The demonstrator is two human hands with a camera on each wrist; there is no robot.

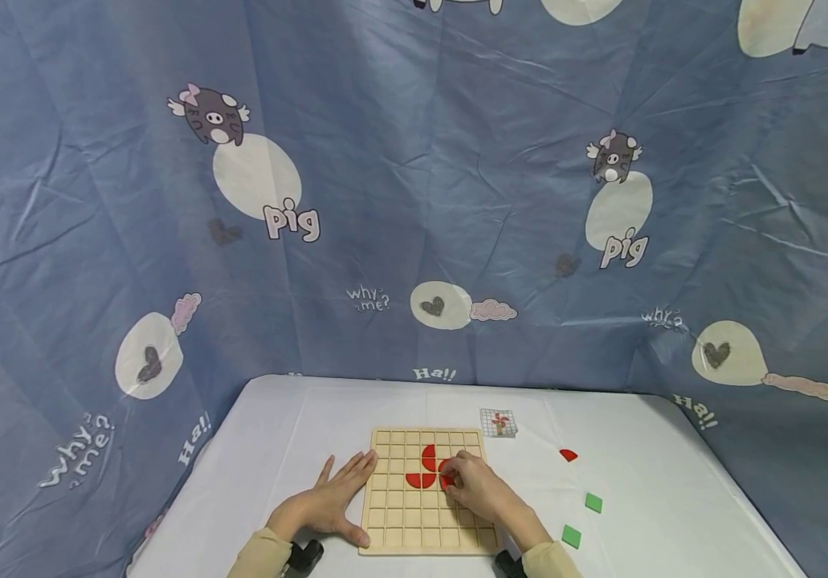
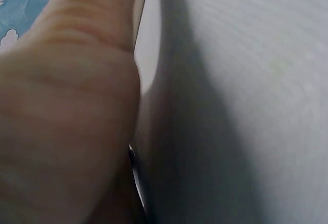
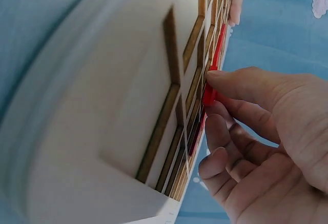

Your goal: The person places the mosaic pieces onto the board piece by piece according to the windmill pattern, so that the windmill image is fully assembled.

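A wooden grid board (image 1: 414,538) with square recesses lies on the white table. My left hand (image 1: 330,499) is spread along its left edge, fingertips at the upper part and thumb at the lower corner. Over the board's right half, my right hand (image 1: 484,490) pinches a red piece (image 3: 209,94) between thumb and fingers, down at the grid. Red quarter-circle tiles (image 1: 428,457) sit in cells beside it, forming part of a pinwheel. The hand partly covers the red pieces on that side. In the left wrist view, the palm (image 2: 66,111) fills the left part.
A small card with a printed grid pattern (image 1: 499,422) lies beyond the board's upper right corner. To the right are a loose red tile (image 1: 568,455) and two green tiles, one farther (image 1: 593,502) and one nearer (image 1: 571,536). A blue patterned curtain (image 1: 385,160) surrounds the table.
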